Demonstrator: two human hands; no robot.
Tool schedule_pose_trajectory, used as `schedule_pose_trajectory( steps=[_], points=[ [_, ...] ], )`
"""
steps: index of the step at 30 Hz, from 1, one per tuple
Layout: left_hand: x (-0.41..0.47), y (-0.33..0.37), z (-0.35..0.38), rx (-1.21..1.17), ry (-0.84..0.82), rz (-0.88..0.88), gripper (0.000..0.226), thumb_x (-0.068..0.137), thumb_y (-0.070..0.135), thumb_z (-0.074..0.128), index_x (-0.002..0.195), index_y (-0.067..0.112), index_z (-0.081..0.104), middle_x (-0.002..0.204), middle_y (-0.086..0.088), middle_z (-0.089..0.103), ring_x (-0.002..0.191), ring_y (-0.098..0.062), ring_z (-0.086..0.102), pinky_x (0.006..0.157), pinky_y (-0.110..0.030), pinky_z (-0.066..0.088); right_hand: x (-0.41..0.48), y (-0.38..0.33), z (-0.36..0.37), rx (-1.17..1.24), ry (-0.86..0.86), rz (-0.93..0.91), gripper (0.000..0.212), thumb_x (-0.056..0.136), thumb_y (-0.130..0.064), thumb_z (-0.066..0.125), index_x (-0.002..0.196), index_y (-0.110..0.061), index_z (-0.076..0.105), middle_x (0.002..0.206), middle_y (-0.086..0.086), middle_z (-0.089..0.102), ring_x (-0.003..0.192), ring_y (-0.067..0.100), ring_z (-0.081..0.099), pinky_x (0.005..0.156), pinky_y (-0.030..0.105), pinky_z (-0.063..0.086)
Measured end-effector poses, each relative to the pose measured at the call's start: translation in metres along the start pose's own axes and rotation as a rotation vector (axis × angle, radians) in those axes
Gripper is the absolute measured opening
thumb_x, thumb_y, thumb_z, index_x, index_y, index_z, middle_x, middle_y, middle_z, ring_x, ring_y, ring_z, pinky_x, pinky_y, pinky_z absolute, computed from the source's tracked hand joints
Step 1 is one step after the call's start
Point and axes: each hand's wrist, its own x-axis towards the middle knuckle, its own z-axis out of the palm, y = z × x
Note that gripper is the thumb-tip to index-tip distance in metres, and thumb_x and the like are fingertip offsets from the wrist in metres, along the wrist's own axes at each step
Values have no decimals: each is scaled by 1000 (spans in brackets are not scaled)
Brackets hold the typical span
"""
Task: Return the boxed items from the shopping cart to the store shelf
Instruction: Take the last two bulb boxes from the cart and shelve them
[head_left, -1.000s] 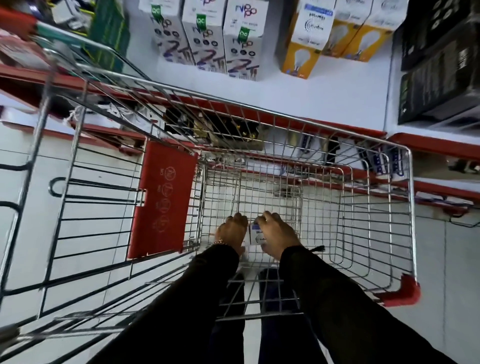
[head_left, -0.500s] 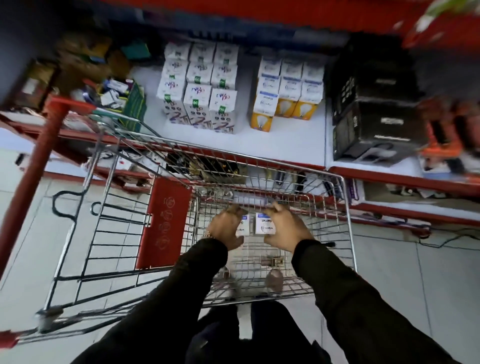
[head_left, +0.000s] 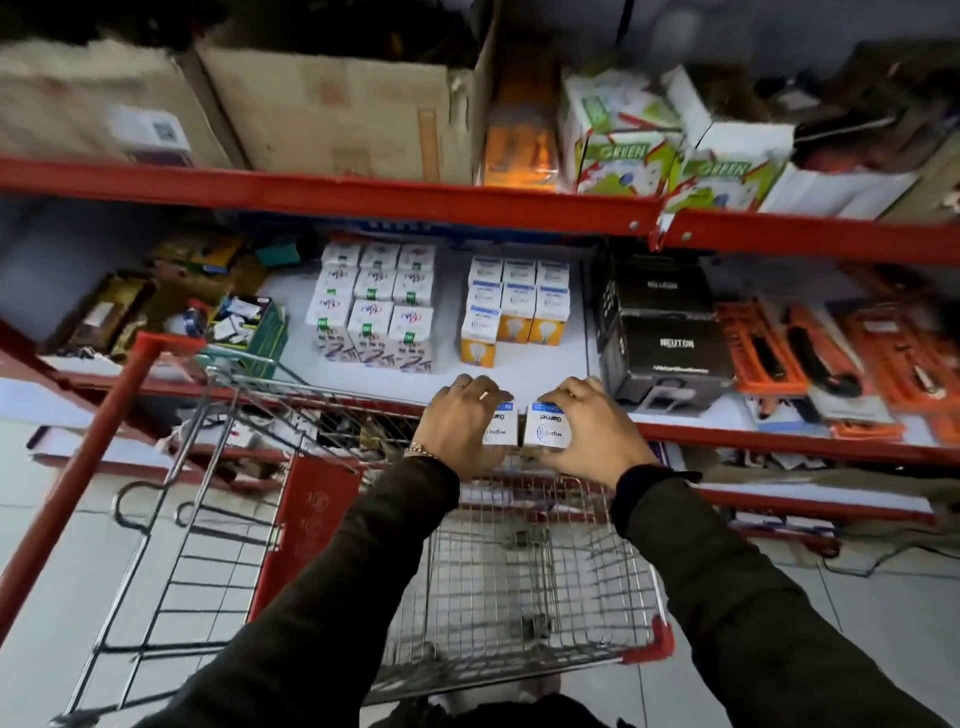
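Note:
My left hand (head_left: 465, 423) grips a small white bulb box (head_left: 503, 428), and my right hand (head_left: 589, 431) grips a second white bulb box (head_left: 546, 427) printed "Garnet". Both boxes are held side by side, above the far rim of the wire shopping cart (head_left: 519, 582) and at the front edge of the white shelf (head_left: 540, 366). On that shelf stands a block of matching white-and-yellow bulb boxes (head_left: 514, 306), just beyond my hands. The cart basket below looks empty of boxes.
A stack of white boxes with purple print (head_left: 376, 306) stands left of the bulb boxes. Black boxes (head_left: 665, 332) sit to the right, then orange tool packs (head_left: 841, 358). A red shelf beam (head_left: 332, 195) with cardboard cartons runs overhead. The cart's red handle (head_left: 83, 483) slants at left.
Both hands lifted the two boxes out of the cart bottom and up to the shelf's front edge. My view tilted upward, revealing the upper shelf.

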Motion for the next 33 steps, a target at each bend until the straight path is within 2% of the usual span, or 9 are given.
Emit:
schedule_pose_trajectory(
  steps=[5,11,16,19,22,24,27,30,33],
  points=[
    [61,1,-12,54,37,20,62,70,39,69,128,22,56,124,-3,61,109,-26,58,90,-40,53,33,29,-29,-25,63,19,72,67,-48,78,130,-18,58,116,-2,54,112,19,44,95,36,47],
    [126,-5,10,211,-42,-3,59,80,34,68,135,22,51,134,-4,53,119,-27,55,99,-40,46,87,59,-23,-20,-29,84,75,75,-44,79,139,-18,50,131,3,53,127,26,44,100,43,47],
    [158,-10,44,346,-120,-54,55,86,26,64,137,15,46,138,-9,50,122,-30,52,102,-41,42,124,69,-1,-65,-64,102,69,84,-23,74,144,-20,41,141,8,52,133,27,42,104,38,38],
    [167,-16,60,338,-141,-74,57,88,21,61,141,16,40,142,-8,48,122,-29,54,105,-42,38,137,73,8,-72,-113,114,67,87,-17,70,146,-19,39,145,7,49,136,28,41,105,40,39],
    [168,-24,74,276,-141,-82,59,90,17,58,145,18,37,148,-5,45,126,-26,54,111,-42,34,139,80,15,-11,-106,107,65,87,-13,69,146,-18,41,146,4,48,131,24,49,103,38,43],
    [166,-26,81,234,-148,-77,60,92,17,55,148,16,33,153,-5,40,137,-24,45,118,-42,28,137,84,19,71,-76,107,54,89,-11,65,140,-14,49,148,1,45,126,22,54,104,34,44],
    [158,-24,87,167,-95,-62,59,94,16,49,150,12,31,156,-7,37,144,-24,35,122,-44,23,129,87,27,261,-9,141,52,90,-18,67,139,-17,50,152,1,36,132,18,48,113,30,37],
    [146,-17,89,-132,167,-147,46,89,14,51,135,9,51,137,-11,57,125,-28,54,107,-42,45,122,79,33,463,132,314,51,94,-28,64,141,-20,47,148,4,38,126,14,48,111,23,33],
    [130,2,90,-556,380,-432,18,92,24,53,100,11,62,99,-6,67,90,-25,65,82,-41,56,116,74,42,715,170,583,44,97,-28,59,136,-9,50,126,5,60,99,11,61,84,-1,40]
  ],
)
